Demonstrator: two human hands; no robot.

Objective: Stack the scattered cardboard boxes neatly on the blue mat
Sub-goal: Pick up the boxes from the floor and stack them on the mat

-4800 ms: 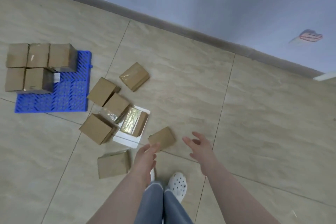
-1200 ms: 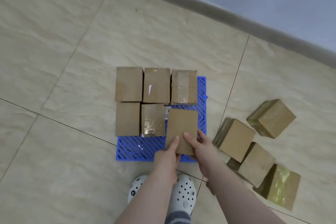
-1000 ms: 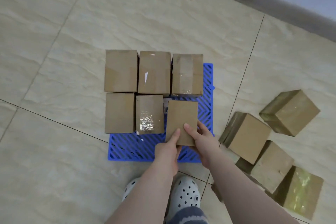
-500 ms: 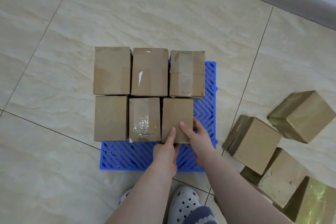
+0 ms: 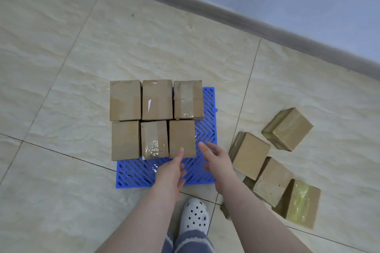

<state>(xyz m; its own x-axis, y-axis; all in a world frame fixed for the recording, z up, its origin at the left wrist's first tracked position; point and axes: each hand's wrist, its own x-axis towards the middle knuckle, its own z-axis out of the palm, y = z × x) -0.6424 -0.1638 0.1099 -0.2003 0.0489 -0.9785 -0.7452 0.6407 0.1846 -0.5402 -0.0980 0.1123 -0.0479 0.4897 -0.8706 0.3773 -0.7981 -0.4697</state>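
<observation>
Hovering open, hands flank the box edge (mat bare rightward).

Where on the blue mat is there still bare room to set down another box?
The blue mat is bare along its near strip, below the front row of boxes, partly under the left hand and right hand, and along a narrow right edge. The back row is packed tight. The loose boxes crowd the floor on the right.
</observation>
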